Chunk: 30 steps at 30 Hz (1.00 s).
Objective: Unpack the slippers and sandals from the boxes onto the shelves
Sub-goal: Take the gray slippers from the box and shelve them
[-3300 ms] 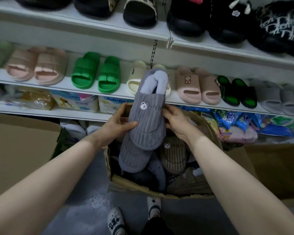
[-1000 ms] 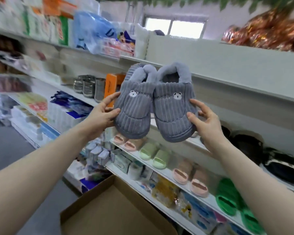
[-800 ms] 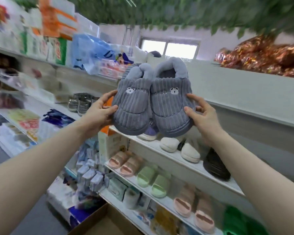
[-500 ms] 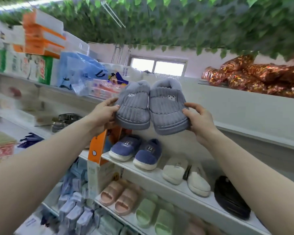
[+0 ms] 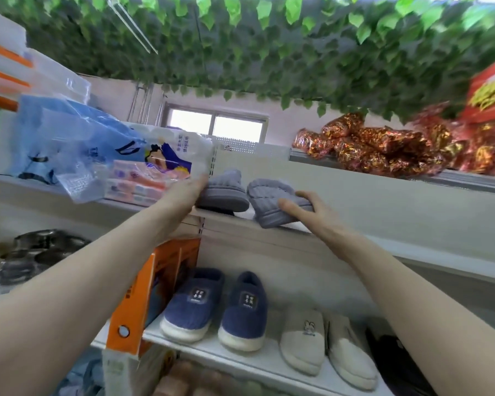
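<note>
Both grey ribbed slippers are up on the top shelf (image 5: 269, 232), the landmark for everything here. The left slipper (image 5: 222, 192) sits flat on the shelf board with its sole down and its long axis running back toward the rear panel, toe toward the person. The right slipper (image 5: 275, 201) is not settled: it lies tilted, its toe hanging just over the shelf's front edge and its long axis skewed off from its partner's.

The hands are apart, one on each slipper. The left hand (image 5: 187, 192) reaches in from the left with its fingers alongside the left slipper's outer side; motion blur hides whether they curl round it or only press, so I cannot tell its grip. The right hand (image 5: 312, 207) has its thumb and fingers wrapped over the right slipper's outer flank, holding it.

The right hand is the nearer one to the slipper that needs work. My judgement is that the coming move turns on swinging that slipper's heel back onto the shelf so it lies parallel to the left one, touching or just beside it.

Below the top shelf stand navy slippers (image 5: 215, 307) and cream slippers (image 5: 326, 341); left of the grey pair on it lie plastic-wrapped packs (image 5: 103, 155).
</note>
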### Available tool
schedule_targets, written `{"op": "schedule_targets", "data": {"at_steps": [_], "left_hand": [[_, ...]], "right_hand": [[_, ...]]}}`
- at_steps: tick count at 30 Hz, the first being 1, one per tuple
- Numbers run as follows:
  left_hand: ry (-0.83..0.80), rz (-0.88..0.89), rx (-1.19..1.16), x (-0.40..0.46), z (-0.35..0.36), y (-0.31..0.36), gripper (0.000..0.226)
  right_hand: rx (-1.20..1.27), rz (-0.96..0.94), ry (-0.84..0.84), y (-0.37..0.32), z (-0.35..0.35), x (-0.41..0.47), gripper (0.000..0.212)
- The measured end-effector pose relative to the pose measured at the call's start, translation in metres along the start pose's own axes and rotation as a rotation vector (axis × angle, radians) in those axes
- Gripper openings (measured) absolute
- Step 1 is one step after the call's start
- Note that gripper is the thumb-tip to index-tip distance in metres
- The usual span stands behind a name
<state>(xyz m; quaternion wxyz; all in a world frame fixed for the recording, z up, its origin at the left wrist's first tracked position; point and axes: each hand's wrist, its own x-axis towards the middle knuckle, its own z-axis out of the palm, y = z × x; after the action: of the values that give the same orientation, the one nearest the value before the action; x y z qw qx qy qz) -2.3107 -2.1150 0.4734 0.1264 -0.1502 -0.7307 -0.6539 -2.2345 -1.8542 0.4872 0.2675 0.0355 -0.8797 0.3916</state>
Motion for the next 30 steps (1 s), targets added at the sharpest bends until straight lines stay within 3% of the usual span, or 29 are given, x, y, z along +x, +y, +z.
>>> {"op": "schedule_targets", "data": {"at_steps": [2,3,8,13,20,27,30], "left_hand": [[-0.094,0.241,0.343,-0.004,-0.001,-0.009,0.079],[-0.109,0.354,0.454,-0.005,0.000,-0.014,0.085],[-0.028,0.675,0.607,0.023,0.013,-0.028,0.038],[-0.018,0.720,0.656,0.061,0.015,-0.037,0.027],[-0.119,0.715,0.703,0.084,0.006,-0.054,0.036],[-0.113,0.713,0.715,0.093,0.010,-0.059,0.035],[-0.070,0.703,0.786,0.088,0.012,-0.056,0.046]], "right_hand": [[-0.213,-0.113,0.073,0.008,0.007,0.002,0.063],[-0.268,-0.163,0.110,0.008,0.012,0.003,0.058],[-0.352,-0.260,0.139,0.004,0.041,0.020,0.035],[-0.482,-0.267,0.058,0.009,0.058,0.032,0.053],[-0.509,-0.257,0.063,0.017,0.066,0.059,0.054],[-0.531,-0.265,0.057,0.024,0.068,0.066,0.054],[-0.572,-0.259,0.043,0.024,0.067,0.066,0.056]]}}
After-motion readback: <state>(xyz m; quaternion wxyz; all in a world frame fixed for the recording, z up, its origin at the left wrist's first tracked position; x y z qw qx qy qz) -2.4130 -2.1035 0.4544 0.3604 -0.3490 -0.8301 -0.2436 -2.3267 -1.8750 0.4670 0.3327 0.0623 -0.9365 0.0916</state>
